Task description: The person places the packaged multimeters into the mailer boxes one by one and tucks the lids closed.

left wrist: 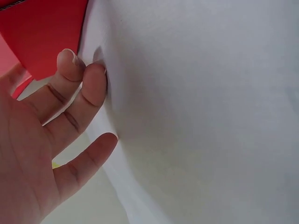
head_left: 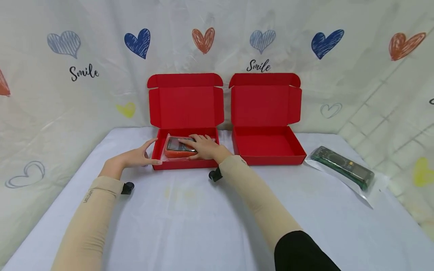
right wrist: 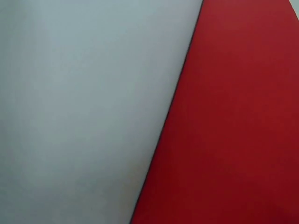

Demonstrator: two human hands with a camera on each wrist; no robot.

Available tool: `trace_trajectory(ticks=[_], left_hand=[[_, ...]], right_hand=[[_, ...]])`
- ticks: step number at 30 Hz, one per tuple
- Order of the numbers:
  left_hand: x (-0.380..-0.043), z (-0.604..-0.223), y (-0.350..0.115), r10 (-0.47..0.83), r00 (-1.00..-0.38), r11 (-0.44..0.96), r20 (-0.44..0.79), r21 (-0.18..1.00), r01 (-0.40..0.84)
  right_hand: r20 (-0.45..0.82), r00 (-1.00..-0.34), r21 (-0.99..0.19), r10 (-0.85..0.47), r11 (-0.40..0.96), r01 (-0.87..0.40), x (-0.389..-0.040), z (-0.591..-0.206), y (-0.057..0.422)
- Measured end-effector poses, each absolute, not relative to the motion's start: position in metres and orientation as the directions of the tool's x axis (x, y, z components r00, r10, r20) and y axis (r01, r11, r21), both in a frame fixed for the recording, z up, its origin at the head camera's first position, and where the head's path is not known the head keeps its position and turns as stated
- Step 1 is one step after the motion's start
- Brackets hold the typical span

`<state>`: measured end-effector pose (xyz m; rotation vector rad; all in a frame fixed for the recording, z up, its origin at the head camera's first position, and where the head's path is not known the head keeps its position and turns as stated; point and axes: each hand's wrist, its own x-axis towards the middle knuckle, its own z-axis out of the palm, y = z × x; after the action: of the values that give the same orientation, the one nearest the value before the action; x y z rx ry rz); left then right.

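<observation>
An orange handheld device with a dark face (head_left: 178, 150), apparently a multimeter, lies in a clear plastic bag inside the left red box (head_left: 184, 164). My right hand (head_left: 205, 146) rests over the device's right part with fingers extended, hiding some of it. At the box's left wall, my left hand (head_left: 137, 156) has its thumb and forefinger spread about the front corner. The left wrist view shows that hand's fingers (left wrist: 91, 86) loosely bent beside the box's red wall (left wrist: 44, 37). Only the red box wall (right wrist: 233, 116) and white cloth appear in the right wrist view.
A second red box (head_left: 271, 160), lid up, stands right of the first. Farther right, a green-edged device (head_left: 342, 165) in a clear bag lies on the white tablecloth (head_left: 190, 226). Behind the boxes hangs a curtain (head_left: 230, 19) printed with hearts.
</observation>
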<state>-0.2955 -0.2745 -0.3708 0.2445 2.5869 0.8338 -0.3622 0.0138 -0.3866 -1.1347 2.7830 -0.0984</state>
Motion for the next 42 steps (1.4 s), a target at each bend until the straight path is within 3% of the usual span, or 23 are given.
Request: trace_trajectory(ticks=[15, 25, 32, 42], left_hand=[[-0.299, -0.369, -0.278, 0.263, -0.908, 0.849, -0.327, 0.525, 0.056], [-0.291, -0.36, -0.273, 0.271, -0.916, 0.87, -0.295, 0.483, 0.101], [-0.29, -0.356, -0.271, 0.273, -0.936, 0.868, -0.221, 0.476, 0.141], [-0.303, -0.358, -0.269, 0.206, -0.976, 0.817, -0.071, 0.562, 0.131]], right_hand=[[-0.102, -0.715, -0.268, -0.692, 0.711, -0.65, -0.364, -0.37, 0.028], [0.078, -0.711, -0.394, -0.699, 0.634, -0.666, -0.354, -0.354, 0.045], [0.215, -0.765, -0.515, -0.607, 0.595, -0.617, -0.353, -0.351, 0.054], [0.337, -0.858, -0.604, -0.388, 0.61, -0.513, -0.352, -0.36, 0.059]])
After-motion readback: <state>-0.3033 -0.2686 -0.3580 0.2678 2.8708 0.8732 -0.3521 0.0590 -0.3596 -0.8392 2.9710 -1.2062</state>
